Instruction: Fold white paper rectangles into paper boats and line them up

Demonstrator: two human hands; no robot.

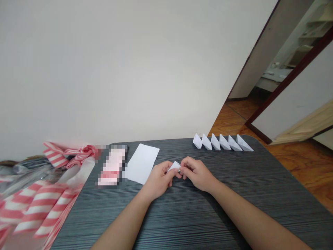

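Six paper boats point(221, 142) line the dark tabletop's point(234, 180) far edge.

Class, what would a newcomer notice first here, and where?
Six white paper boats in a row along the far edge of the dark striped table stand out first. At the centre, the left hand and right hand pinch a small folded paper. Pink-and-white striped plastic spills along the left side.

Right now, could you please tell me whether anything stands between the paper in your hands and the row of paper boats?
Nothing visible does; only dark table lies between the folded paper and the paper boats.
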